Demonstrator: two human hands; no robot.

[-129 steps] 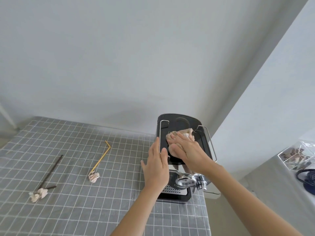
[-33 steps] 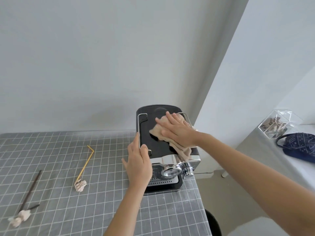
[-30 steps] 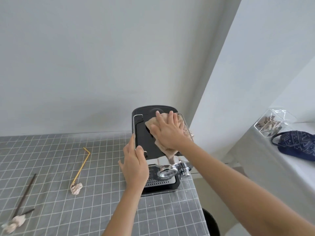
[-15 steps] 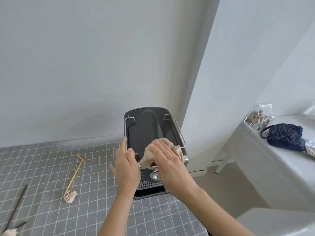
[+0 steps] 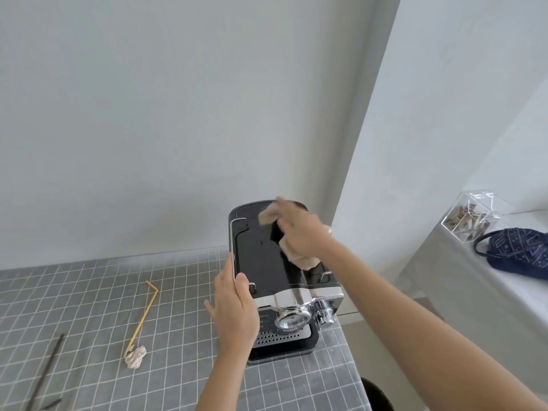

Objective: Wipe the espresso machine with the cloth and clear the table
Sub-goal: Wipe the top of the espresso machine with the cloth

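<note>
A black and chrome espresso machine [image 5: 261, 262] stands at the right end of the table [image 5: 89, 307], which has a grey grid cloth. My right hand [image 5: 302, 232] presses a beige cloth [image 5: 299, 258] flat on the back right of the machine's black top. My left hand [image 5: 234, 310] is clasped on the machine's left side near the front, thumb on the top edge. On the table to the left lie a yellow straw [image 5: 145, 315] with a crumpled paper wad [image 5: 135, 355] at its near end and a dark stick [image 5: 47, 372].
The wall runs close behind the machine, with a corner at its right. A second grey-covered table at the right carries a clear plastic box [image 5: 471, 216] and a dark blue bag [image 5: 522, 252]. A black round object [image 5: 376, 396] sits below the table's right edge.
My right hand has slid the cloth from the machine's front edge to the back right of its top. My left hand keeps its hold on the left side. The view has shifted.
</note>
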